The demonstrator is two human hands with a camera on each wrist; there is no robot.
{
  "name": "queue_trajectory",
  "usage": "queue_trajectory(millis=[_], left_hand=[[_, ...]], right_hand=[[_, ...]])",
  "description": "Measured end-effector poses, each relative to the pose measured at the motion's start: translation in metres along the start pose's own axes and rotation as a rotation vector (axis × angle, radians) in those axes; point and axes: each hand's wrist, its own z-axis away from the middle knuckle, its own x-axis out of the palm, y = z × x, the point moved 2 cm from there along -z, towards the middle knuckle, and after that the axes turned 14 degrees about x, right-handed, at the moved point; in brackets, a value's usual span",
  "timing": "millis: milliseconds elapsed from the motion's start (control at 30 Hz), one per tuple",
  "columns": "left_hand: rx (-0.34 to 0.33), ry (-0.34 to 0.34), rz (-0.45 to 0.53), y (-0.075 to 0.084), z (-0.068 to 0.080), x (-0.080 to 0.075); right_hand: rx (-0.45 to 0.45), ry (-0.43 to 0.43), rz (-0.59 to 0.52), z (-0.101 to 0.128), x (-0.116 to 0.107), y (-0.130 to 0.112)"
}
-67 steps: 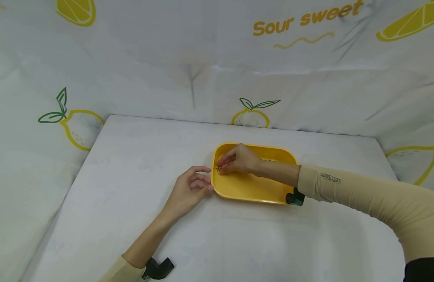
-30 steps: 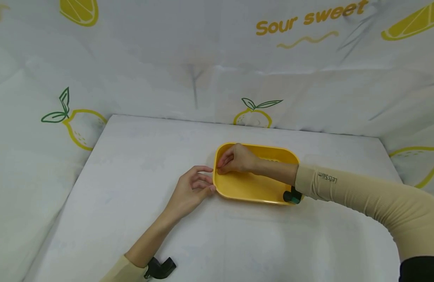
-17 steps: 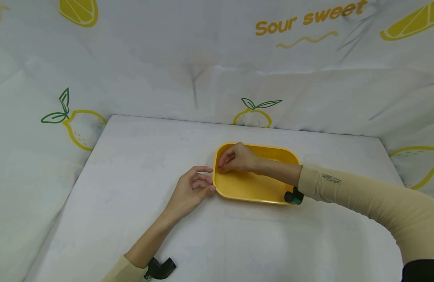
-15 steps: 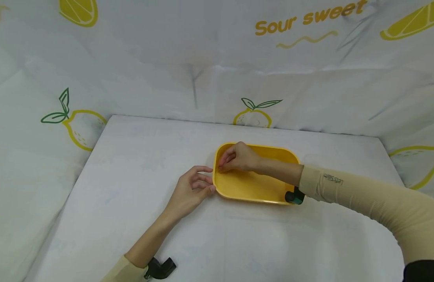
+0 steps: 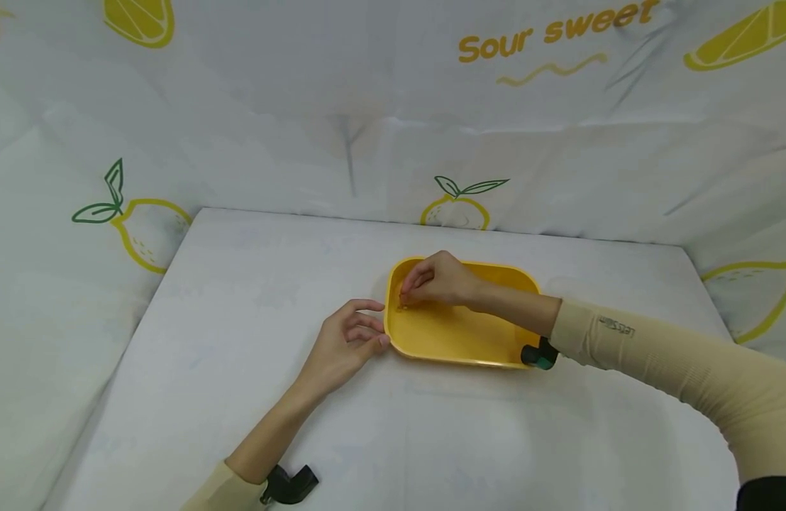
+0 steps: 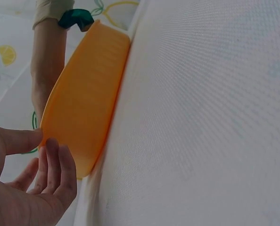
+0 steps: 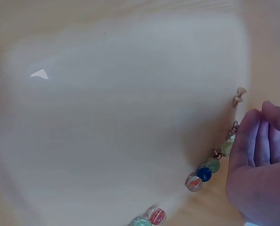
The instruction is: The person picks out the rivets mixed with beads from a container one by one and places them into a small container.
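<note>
While the yellow tray [image 5: 460, 333] sits mid-counter [image 5: 240, 355] in the head view, left hand [image 5: 342, 348] touches its rim with relaxed fingers. Left wrist: thumb touches rim. Right wrist: right hand [image 7: 258, 174], fingers curled beside the bead bracelet [image 7: 210, 165] in the tray; grip unclear.

White table [image 5: 240, 369] enclosed by lemon-printed cloth walls [image 5: 252, 128].

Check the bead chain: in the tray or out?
In. The right-wrist view shows the bead chain lying on the tray floor beside the right hand; whether fingers pinch it, cannot tell.
</note>
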Motion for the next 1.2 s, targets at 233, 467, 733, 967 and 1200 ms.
queue_trajectory(millis=[233, 467, 733, 967, 1200], left_hand=[[-0.002, -0.003, -0.012, -0.001, 0.0, 0.0], [-0.003, -0.004, -0.011, -0.002, 0.0, 0.0], [0.004, -0.011, -0.022, -0.001, 0.0, -0.001], [0.01, -0.008, -0.022, -0.002, 0.0, -0.001], [0.017, -0.008, -0.023, -0.002, -0.001, -0.001]], right_hand=[[0.006, 0.012, -0.016, 0.007, -0.007, -0.001], [-0.001, 0.025, -0.014, 0.019, -0.019, -0.006], [-0.006, 0.036, -0.014, 0.03, -0.028, -0.011], [-0.029, 0.035, -0.028, 0.037, -0.031, -0.013], [-0.052, 0.062, -0.008, 0.042, -0.035, -0.014]])
